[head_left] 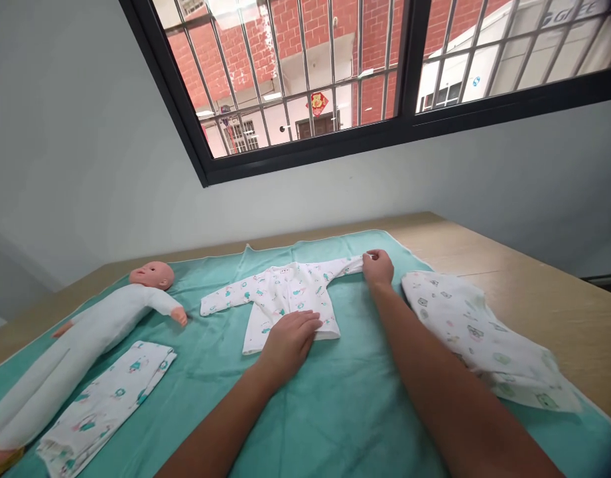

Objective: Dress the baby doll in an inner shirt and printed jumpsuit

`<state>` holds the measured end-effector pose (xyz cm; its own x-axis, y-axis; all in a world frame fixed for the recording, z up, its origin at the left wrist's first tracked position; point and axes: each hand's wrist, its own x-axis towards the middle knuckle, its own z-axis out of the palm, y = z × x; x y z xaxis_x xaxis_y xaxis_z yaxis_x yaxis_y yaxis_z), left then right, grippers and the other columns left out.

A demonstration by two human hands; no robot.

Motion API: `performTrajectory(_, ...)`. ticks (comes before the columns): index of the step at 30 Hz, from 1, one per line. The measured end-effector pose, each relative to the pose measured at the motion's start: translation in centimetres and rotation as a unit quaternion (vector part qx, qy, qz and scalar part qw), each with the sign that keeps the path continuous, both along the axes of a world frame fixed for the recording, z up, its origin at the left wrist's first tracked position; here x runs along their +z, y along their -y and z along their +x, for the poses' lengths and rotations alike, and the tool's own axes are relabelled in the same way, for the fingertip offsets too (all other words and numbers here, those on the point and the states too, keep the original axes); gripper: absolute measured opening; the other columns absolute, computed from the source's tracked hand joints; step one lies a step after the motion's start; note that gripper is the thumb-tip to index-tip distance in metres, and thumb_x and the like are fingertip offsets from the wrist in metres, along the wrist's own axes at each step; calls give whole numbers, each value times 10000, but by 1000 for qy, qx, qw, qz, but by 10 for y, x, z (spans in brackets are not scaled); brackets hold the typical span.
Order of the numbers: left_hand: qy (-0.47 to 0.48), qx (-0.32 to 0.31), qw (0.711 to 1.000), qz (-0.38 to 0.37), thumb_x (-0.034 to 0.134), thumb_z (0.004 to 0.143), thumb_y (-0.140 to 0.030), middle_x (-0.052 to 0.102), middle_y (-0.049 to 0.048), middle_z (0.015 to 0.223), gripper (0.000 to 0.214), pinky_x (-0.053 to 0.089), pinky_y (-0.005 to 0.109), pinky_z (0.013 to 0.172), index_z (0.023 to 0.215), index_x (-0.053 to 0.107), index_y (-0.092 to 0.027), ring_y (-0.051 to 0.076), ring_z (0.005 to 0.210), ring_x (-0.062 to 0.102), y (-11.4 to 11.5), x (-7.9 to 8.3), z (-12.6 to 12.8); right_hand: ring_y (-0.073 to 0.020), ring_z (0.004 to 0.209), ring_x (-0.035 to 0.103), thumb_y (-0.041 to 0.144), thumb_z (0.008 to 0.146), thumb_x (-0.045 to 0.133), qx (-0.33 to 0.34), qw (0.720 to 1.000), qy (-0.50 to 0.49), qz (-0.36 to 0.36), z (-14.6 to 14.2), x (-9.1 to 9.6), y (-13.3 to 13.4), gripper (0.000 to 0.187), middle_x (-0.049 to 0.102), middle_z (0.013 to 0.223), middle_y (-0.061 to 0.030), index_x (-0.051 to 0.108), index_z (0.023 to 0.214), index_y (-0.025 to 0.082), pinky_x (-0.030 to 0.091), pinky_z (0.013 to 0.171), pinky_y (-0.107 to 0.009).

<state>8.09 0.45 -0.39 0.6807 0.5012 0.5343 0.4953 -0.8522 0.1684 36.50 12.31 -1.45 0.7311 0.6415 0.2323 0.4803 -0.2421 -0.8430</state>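
A small white printed baby shirt (280, 292) lies spread flat on a teal cloth (345, 398). My left hand (290, 338) rests flat on the shirt's lower hem, fingers stretched out. My right hand (378, 267) pinches the end of the shirt's right sleeve, fingers closed on the fabric. A baby doll (86, 332) in a white suit lies on its back at the left. Folded printed baby trousers (106, 401) lie below the doll.
Another printed white garment (479, 338) lies crumpled at the right edge of the teal cloth. A wooden table (548, 292) carries everything, and its bare top shows at the right. A grey wall and a barred window (335, 73) stand behind.
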Motion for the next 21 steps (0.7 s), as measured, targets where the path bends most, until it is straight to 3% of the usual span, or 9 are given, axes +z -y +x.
performTrajectory(4, -77, -15, 995, -56, 413, 982, -281, 596, 6, 1350, 353, 388, 443, 1098, 1307, 552, -291, 208, 1321, 477, 6, 6, 2, -187, 823, 609, 352, 864, 430, -25, 998, -21, 51, 5, 0, -2, 328, 668, 971, -64, 579, 1094, 170, 440, 746, -287)
performTrajectory(8, -124, 7, 984, -125, 358, 991, -408, 448, -9, 1481, 434, 228, 551, 1161, 1413, 442, -349, 255, 1429, 301, 13, 10, 5, -199, 831, 602, 329, 865, 431, -33, 999, -9, 40, 9, 0, 3, 304, 668, 961, -69, 581, 1076, 170, 431, 742, -297)
performTrajectory(11, -94, -9, 975, -202, 377, 974, -458, 439, -13, 1486, 432, 185, 554, 1172, 1376, 496, -354, 264, 1423, 313, 14, 13, 4, -228, 923, 596, 279, 846, 470, -24, 999, 21, 1, 9, 1, 7, 279, 668, 1019, -91, 603, 1066, 171, 427, 800, -327)
performTrajectory(13, -5, -1, 964, -266, 382, 971, -455, 519, 0, 1427, 419, 278, 486, 1153, 1330, 554, -323, 240, 1350, 438, 7, 17, -3, -277, 1022, 567, 296, 834, 510, -23, 998, 48, -35, 7, 3, 10, 311, 645, 1104, -138, 609, 1090, 149, 411, 866, -382)
performTrajectory(15, 116, 77, 950, -280, 397, 963, -428, 607, 28, 1336, 408, 403, 403, 1076, 1276, 601, -264, 217, 1228, 560, -8, 18, -21, -335, 1091, 527, 355, 830, 540, -22, 994, 75, -74, 4, 5, 13, 381, 616, 1152, -195, 606, 1116, 111, 385, 912, -448)
performTrajectory(17, 194, 215, 936, -202, 463, 921, -394, 642, 61, 1276, 375, 412, 390, 1058, 1194, 641, -208, 233, 1180, 580, -30, 15, -49, -364, 1120, 505, 408, 831, 546, -13, 989, 99, -110, 2, 6, 15, 430, 610, 1145, -224, 609, 1115, 92, 370, 929, -486)
performTrajectory(19, 189, 351, 909, -121, 468, 893, -338, 625, 107, 1275, 383, 362, 400, 1090, 1191, 624, -155, 255, 1225, 532, -54, 8, -83, -366, 1119, 510, 439, 838, 531, -1, 983, 114, -140, 2, 8, 16, 436, 624, 1102, -222, 623, 1088, 94, 370, 930, -495)
performTrajectory(21, 129, 449, 876, -119, 457, 877, -319, 579, 179, 1312, 441, 330, 423, 1101, 1225, 590, -81, 295, 1272, 479, -74, -3, -115, -365, 1090, 531, 457, 829, 532, 12, 978, 122, -166, 3, 9, 16, 425, 641, 1045, -212, 646, 1034, 102, 377, 920, -495)
